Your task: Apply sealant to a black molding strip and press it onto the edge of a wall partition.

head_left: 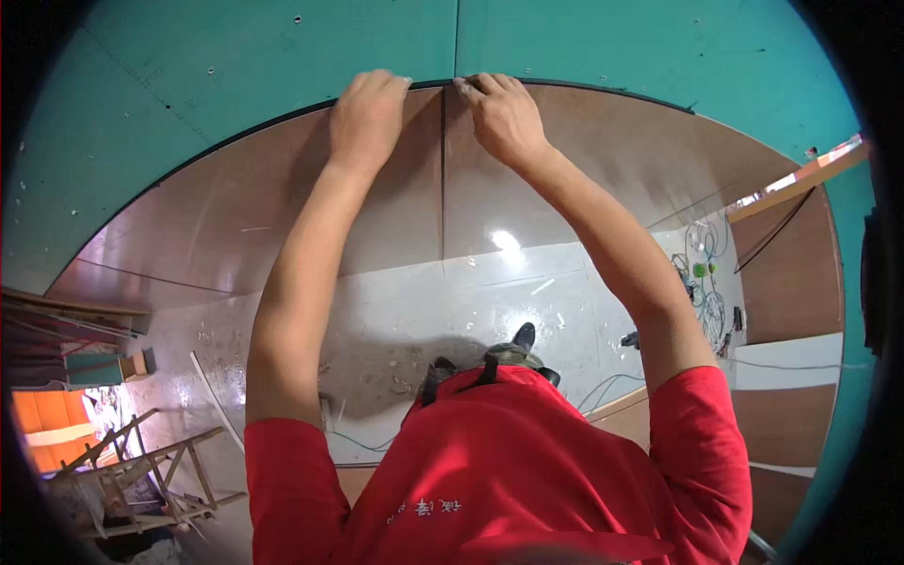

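Both my arms reach up to the long edge where a green board (311, 56) meets brown wood panels (245, 207). A thin dark strip or gap (273, 122) runs along that edge. My left hand (367, 118) is closed at the edge, its fingertips bent over it and partly hidden; a small pale spot shows by its thumb. Right of the panel seam, my right hand (506, 118) is closed too, thumb and fingers drawn together at the dark line. What either hand holds, if anything, is hidden or too small to make out.
The pale floor (414, 311) below is scuffed, with scraps on it. Wooden trestles (141, 480) stand at the lower left. Coiled cables (711, 311) lie on the right, near brown and white boards (786, 363). A thin hose (603, 386) crosses behind my feet.
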Demonstrator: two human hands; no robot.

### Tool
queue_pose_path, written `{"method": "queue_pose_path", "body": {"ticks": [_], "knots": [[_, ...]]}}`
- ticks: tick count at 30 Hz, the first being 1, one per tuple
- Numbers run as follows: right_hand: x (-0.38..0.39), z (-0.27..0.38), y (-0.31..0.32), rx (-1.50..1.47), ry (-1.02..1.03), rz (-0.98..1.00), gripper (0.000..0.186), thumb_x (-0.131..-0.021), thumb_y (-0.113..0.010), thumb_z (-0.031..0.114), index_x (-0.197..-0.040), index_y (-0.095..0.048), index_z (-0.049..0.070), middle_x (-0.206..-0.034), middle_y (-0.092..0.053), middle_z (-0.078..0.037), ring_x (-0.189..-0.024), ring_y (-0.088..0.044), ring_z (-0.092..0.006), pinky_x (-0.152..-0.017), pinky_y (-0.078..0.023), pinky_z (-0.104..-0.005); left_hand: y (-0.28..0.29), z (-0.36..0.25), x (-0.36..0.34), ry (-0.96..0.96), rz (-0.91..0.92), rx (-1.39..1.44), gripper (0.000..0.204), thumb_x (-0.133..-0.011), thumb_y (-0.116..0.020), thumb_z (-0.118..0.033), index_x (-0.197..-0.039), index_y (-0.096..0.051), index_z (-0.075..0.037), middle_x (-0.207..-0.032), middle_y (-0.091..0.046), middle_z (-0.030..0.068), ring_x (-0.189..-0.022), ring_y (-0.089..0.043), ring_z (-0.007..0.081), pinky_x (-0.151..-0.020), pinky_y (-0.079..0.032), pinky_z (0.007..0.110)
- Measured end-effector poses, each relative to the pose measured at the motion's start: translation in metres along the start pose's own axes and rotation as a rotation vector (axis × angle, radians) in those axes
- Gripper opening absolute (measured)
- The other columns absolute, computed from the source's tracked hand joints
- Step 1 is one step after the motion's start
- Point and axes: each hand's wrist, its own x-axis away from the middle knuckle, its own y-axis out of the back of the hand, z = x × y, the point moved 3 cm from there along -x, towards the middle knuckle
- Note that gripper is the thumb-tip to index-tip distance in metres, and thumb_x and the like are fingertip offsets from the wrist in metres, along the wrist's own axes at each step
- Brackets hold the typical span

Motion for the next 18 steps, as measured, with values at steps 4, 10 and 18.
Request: {"method": "queue_pose_path", "body": {"ticks": [4, 10, 18], "knots": [[-0.003, 0.0, 0.006, -0.025, 0.01, -0.011, 0.037, -0.082, -0.056, 0.001, -0.117, -0.068, 0.005, -0.111, -0.067, -0.009, -0.104, -0.061, -0.0275, -0.093, -0.049, -0.0382, 0.036, 0.032, 0.029, 0.041, -0.048, -0.122, 0.019, -0.084, -0.069, -0.009, -0.103, -0.069, -0.006, -0.102, -0.067, 0.0083, -0.098, -0.062, 0.0294, -0.083, -0.052, 0.041], [-0.02, 0.018, -0.007, -0.113, 0.022, -0.156, 0.032, -0.081, -0.061, 0.003, -0.112, -0.066, 0.005, -0.112, -0.066, -0.009, -0.103, -0.062, -0.0275, -0.091, -0.05, -0.0382, 0.052, 0.069, 0.045, 0.093, 0.005, -0.225, 0.023, -0.082, -0.072, -0.01, -0.104, -0.068, -0.005, -0.103, -0.066, 0.0073, -0.097, -0.062, 0.0288, -0.085, -0.052, 0.041], [-0.021, 0.028, -0.023, -0.115, -0.011, -0.175, 0.034, -0.076, -0.065, 0.003, -0.11, -0.064, 0.006, -0.11, -0.065, -0.009, -0.101, -0.062, -0.028, -0.09, -0.05, -0.0379, 0.052, 0.097, 0.044, 0.166, 0.093, -0.157, 0.013, -0.083, -0.072, -0.009, -0.094, -0.068, -0.007, -0.092, -0.064, 0.0101, -0.09, -0.061, 0.0314, -0.076, -0.053, 0.043]]}}
